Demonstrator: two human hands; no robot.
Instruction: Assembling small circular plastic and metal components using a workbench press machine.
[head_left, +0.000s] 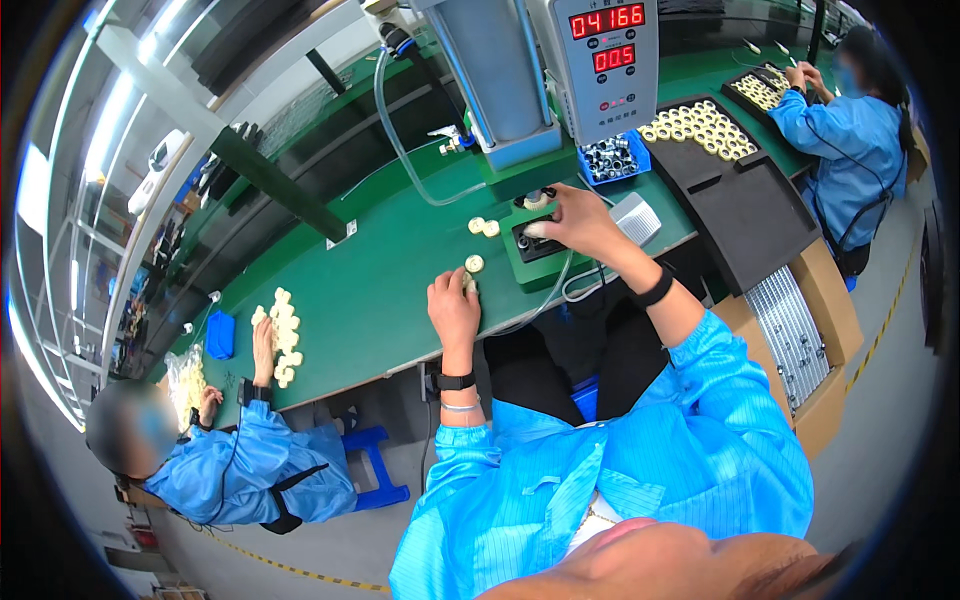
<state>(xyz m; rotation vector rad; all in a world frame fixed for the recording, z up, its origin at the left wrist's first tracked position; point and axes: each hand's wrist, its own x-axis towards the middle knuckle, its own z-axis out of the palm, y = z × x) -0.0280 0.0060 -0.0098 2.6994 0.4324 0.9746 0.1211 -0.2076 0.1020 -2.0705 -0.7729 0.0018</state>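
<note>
My left hand (455, 308) rests on the green bench with its fingers curled, pinching a small cream round part (469, 284) that mostly hides under the fingertips. Just beyond it lies another cream ring-shaped part (474, 263). Reaching into the press's work area, my right hand (588, 222) has its fingers bent at the black fixture (522, 245). What those fingers grip is hidden. A cream part (536, 201) shows beside the index finger, under the press head. Two more cream parts (484, 227) lie left of the fixture.
The press (505, 90) carries a counter box (603, 70). Behind the fixture stands a blue bin of metal fittings (612, 158). A black tray (745, 215) holds cream rings (700, 130); a carton (822, 340) stands below. Co-workers (240, 470) (850, 140) sit on both sides.
</note>
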